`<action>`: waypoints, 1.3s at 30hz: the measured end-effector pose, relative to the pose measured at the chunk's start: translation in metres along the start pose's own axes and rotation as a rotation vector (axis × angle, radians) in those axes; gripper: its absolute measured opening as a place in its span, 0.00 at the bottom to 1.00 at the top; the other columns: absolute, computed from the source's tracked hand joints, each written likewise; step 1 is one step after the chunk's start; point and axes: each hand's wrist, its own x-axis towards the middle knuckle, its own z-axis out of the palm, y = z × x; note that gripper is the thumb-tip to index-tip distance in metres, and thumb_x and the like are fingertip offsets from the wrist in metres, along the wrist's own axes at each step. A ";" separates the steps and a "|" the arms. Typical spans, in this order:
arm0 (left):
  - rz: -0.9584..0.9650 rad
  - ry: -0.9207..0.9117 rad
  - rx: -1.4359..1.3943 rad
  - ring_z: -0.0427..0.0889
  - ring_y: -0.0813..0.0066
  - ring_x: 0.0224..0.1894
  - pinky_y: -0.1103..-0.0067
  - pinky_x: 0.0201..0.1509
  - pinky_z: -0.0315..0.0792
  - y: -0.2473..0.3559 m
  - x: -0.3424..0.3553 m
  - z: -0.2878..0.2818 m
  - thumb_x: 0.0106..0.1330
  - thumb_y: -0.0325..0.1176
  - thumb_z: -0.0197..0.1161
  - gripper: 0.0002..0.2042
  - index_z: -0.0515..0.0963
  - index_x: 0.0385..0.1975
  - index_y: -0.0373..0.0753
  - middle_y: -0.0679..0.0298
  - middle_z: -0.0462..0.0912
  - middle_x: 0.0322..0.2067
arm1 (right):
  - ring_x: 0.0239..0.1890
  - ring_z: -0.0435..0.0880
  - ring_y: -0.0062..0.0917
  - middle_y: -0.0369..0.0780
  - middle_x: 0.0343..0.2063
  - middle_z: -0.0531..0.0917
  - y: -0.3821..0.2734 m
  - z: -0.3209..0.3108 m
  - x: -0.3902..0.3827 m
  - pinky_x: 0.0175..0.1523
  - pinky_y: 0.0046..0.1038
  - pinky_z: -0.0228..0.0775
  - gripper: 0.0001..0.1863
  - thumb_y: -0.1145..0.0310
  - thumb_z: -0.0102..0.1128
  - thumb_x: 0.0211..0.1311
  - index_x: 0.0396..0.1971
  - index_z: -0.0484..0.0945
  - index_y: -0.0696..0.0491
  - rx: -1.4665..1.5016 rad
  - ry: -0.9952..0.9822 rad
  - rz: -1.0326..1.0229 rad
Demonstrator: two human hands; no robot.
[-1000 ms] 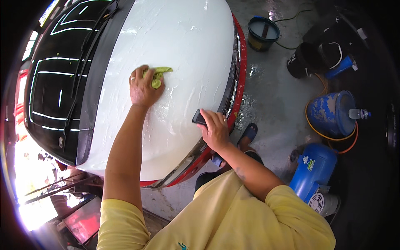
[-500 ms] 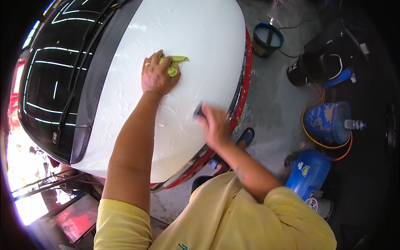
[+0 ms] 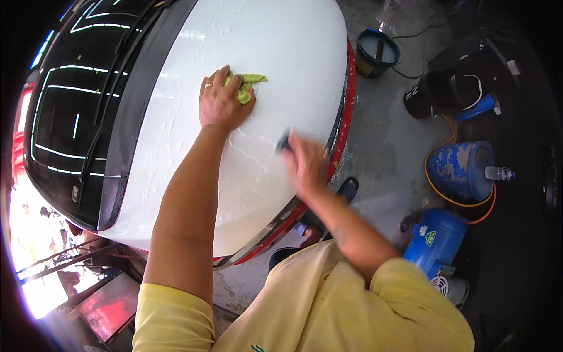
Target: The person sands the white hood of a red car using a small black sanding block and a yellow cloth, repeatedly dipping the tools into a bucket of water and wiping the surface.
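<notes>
A wet white car hood (image 3: 281, 53) spreads out below my hands, with water beads and streaks on it. My left hand (image 3: 223, 102) rests on the hood, its fingers and thumb closed around a crumpled yellow-green cloth (image 3: 253, 78). Part of the cloth sticks out to the right of the fingers. Nearer the hood's right edge, my right hand (image 3: 309, 164) grips a small dark block (image 3: 284, 142) against the surface. Motion blurs this hand and the block, so the block's exact kind cannot be made out.
The car's black windshield (image 3: 76, 105) lies left; red trim (image 3: 346, 111) borders the hood's right edge. On the floor stand a bucket of water (image 3: 377, 53), a black bucket (image 3: 431, 97), a worn blue drum (image 3: 454, 167) with hoses, and a blue tank (image 3: 434, 240).
My right hand has shifted slightly away from me with the dark block. My left hand stays almost in place on the cloth. Water streaks between the hands look different.
</notes>
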 end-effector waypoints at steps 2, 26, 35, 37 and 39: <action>0.014 0.012 0.008 0.84 0.52 0.64 0.54 0.76 0.72 0.002 0.004 -0.003 0.65 0.45 0.75 0.15 0.88 0.45 0.45 0.50 0.84 0.61 | 0.62 0.85 0.39 0.42 0.59 0.88 -0.018 -0.023 -0.043 0.68 0.50 0.70 0.28 0.57 0.74 0.70 0.67 0.82 0.49 0.024 -0.058 -0.134; 0.086 -0.007 0.066 0.84 0.51 0.62 0.59 0.66 0.79 0.012 0.011 0.014 0.65 0.41 0.75 0.17 0.87 0.50 0.41 0.53 0.84 0.61 | 0.68 0.80 0.46 0.46 0.67 0.85 0.160 -0.034 0.132 0.77 0.50 0.65 0.28 0.55 0.68 0.75 0.70 0.81 0.47 0.209 0.203 0.489; 0.060 -0.047 0.090 0.83 0.50 0.63 0.58 0.67 0.78 -0.001 0.003 0.008 0.66 0.43 0.74 0.16 0.88 0.47 0.41 0.53 0.84 0.61 | 0.62 0.84 0.44 0.48 0.62 0.87 0.084 -0.007 -0.012 0.70 0.47 0.72 0.27 0.66 0.70 0.74 0.69 0.80 0.56 0.156 0.237 0.225; 0.073 -0.039 0.090 0.84 0.50 0.61 0.58 0.66 0.78 0.008 0.011 0.010 0.66 0.41 0.74 0.16 0.87 0.48 0.41 0.52 0.84 0.60 | 0.59 0.85 0.47 0.49 0.61 0.88 0.133 -0.017 0.070 0.70 0.45 0.73 0.26 0.60 0.66 0.77 0.70 0.81 0.52 0.147 0.335 0.337; 0.072 -0.036 0.069 0.85 0.49 0.61 0.58 0.67 0.78 0.014 0.013 0.013 0.66 0.41 0.74 0.15 0.87 0.49 0.41 0.51 0.84 0.61 | 0.59 0.85 0.48 0.49 0.59 0.89 0.157 -0.028 0.101 0.70 0.46 0.73 0.26 0.58 0.67 0.77 0.69 0.81 0.52 0.079 0.291 0.366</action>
